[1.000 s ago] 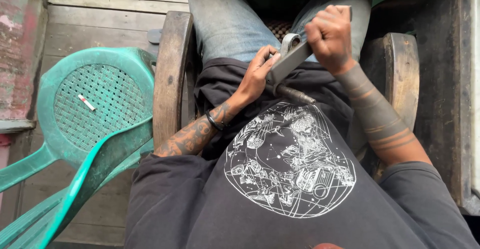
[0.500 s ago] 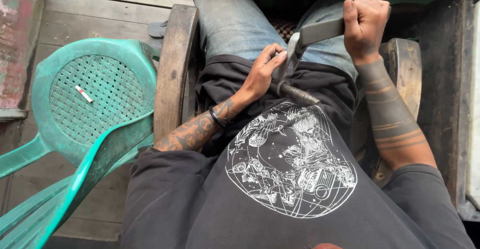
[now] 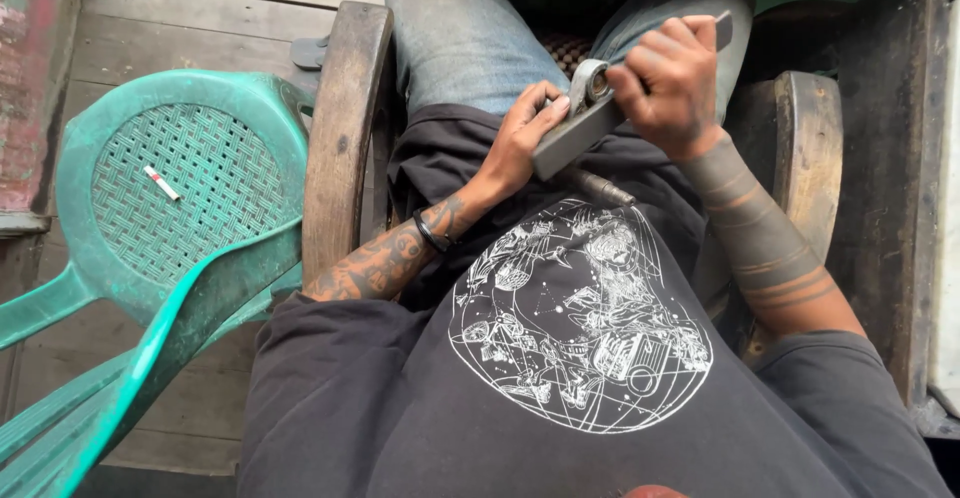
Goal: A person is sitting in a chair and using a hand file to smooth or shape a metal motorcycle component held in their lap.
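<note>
- Fingers of your right hand [image 3: 668, 83] are clenched around the upper end of a flat grey metal bar [image 3: 578, 136], thumb pressed near a round bearing-like ring [image 3: 592, 83] at its top.
- Your left hand [image 3: 522, 138] has its fingers curled, tips resting against the bar's left edge and lower end; a light pinch, not a full fist.
- Bar sits upper centre of frame, tilted, over your lap above the black printed shirt [image 3: 580, 348].
- Thin dark rod [image 3: 600, 186] pokes out below the bar toward the shirt; can't tell if it's joined to the bar.
- Handling guess: bar looks solid steel, so stiff, fairly heavy for its size, smooth faces probably slick. Best hold is across the flat faces mid-length, with the second hand steadying the ring end.
- Ring end looks like it may turn, so keep fingertips off it.
- Blue jeans [image 3: 470, 38] at top of frame, wooden chair arm [image 3: 340, 128] left of your forearm.
- Green plastic chair [image 3: 190, 198] at left of frame, a cigarette [image 3: 161, 183] lying on its woven seat, well apart from both hands.
- Plank floor [image 3: 190, 18] in the upper left.
</note>
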